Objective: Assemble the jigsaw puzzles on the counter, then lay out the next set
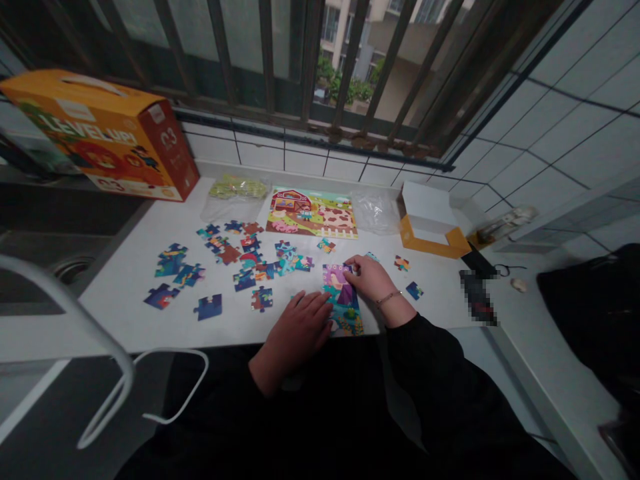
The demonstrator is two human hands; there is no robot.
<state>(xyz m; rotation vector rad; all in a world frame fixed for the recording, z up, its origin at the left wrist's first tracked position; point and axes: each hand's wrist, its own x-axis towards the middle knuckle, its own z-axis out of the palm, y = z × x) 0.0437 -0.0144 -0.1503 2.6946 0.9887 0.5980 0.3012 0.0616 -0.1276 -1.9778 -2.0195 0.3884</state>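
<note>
Touching a jigsaw section (341, 300) pointing lengthwise away, left hand (295, 337) fingers spread, right hand (371, 280) fingers curled on top.

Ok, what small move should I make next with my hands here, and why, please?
I would probably slide the small blue-and-orange cardboard jigsaw piece down toward the joined purple-and-teal puzzle section. That loose piece lies just above the section, within easy reach of your right hand, which is on the section's upper part. Your left hand lies beside its lower part and could steady it.
</note>
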